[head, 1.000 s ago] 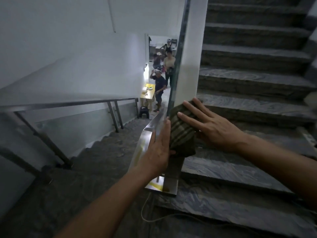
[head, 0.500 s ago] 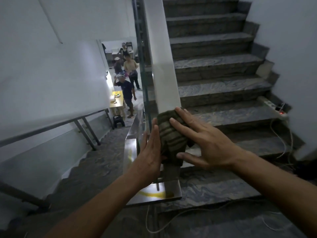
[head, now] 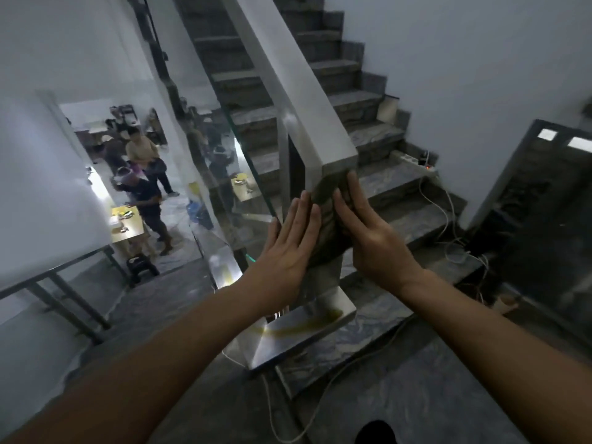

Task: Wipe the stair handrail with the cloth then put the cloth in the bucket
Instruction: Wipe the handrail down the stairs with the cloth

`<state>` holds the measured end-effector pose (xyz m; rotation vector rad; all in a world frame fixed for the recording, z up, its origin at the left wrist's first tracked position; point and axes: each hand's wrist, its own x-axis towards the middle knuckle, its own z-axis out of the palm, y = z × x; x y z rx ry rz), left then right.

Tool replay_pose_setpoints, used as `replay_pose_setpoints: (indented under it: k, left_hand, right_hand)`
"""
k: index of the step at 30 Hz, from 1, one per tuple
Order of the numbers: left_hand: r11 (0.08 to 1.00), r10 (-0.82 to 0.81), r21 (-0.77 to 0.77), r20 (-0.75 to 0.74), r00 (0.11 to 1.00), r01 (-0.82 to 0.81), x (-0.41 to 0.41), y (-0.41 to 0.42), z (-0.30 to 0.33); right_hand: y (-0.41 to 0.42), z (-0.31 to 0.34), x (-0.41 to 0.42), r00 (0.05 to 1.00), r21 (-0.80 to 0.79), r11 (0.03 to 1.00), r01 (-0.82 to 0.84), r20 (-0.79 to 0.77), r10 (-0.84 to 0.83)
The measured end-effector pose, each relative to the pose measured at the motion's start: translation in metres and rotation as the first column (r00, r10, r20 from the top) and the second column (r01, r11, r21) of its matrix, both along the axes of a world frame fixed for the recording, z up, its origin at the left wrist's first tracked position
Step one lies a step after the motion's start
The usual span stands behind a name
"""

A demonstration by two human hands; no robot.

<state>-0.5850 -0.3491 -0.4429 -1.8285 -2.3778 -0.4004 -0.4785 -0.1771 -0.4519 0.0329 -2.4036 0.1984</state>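
Observation:
A wide steel handrail slopes up along the stairs and turns down into a vertical post at its lower end. A dark striped cloth is wrapped around that post just under the bend. My left hand presses flat against the cloth's left side, fingers straight. My right hand presses flat on its right side, fingers pointing up. The cloth is pinched between both palms. No bucket is in view.
A glass panel runs under the rail. Marble steps rise on the right; a power strip with white cables lies on one step. Several people stand on the floor below at left. A dark doorway is at right.
The view has swung right and back, showing more of the rail. Both hands stay clamped on the cloth, now with fingers pointing more upward on the post.

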Motion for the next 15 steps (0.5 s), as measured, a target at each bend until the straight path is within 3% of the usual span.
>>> replay_pose_setpoints:
  k: [9,12,15]
  left_hand:
    - [0.924,-0.003,-0.382,0.044,0.999,0.02,0.012,-0.022,-0.025]
    - [0.861,-0.018,-0.508,-0.004,1.0,0.014,0.017,-0.026,-0.042]
    - [0.795,-0.017,-0.606,-0.022,1.0,0.0,0.015,-0.027,-0.062]
  right_hand:
    - [-0.052,-0.068,0.018,0.955,-0.264,0.941,0.212,0.262,-0.142]
    - [-0.063,-0.085,0.024,0.886,-0.302,0.899,0.317,0.433,-0.167]
    - [-0.066,-0.098,0.031,0.764,-0.207,0.901,0.382,0.619,-0.181]
